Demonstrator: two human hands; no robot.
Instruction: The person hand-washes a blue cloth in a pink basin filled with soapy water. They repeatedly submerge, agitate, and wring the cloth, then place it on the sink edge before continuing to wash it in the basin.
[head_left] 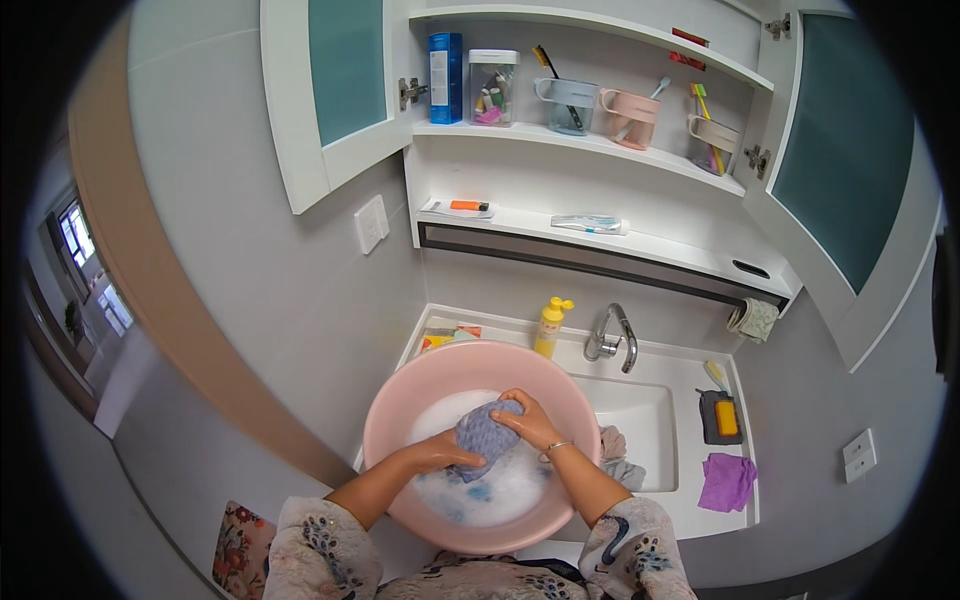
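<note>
Both hands hold a wet, bunched-up grey-blue cloth point(482, 440) above the suds in a large pink basin point(400, 398). My left hand point(443, 453) grips its lower left side, with the thumb along the bottom. From the upper right, my right hand point(528, 417) has its fingers curled over the cloth's top. White foamy water point(505, 508) lies below, with bluish patches showing through it. What the cloth's full shape is cannot be made out, as it is crumpled.
Behind the basin stand a yellow pump bottle point(551, 327) and a chrome faucet point(612, 340). Crumpled cloths point(622, 470) lie in the white sink point(650, 415). An orange soap bar point(727, 418) and a purple cloth point(728, 482) are at the right. Open cabinet doors point(845, 160) hang above.
</note>
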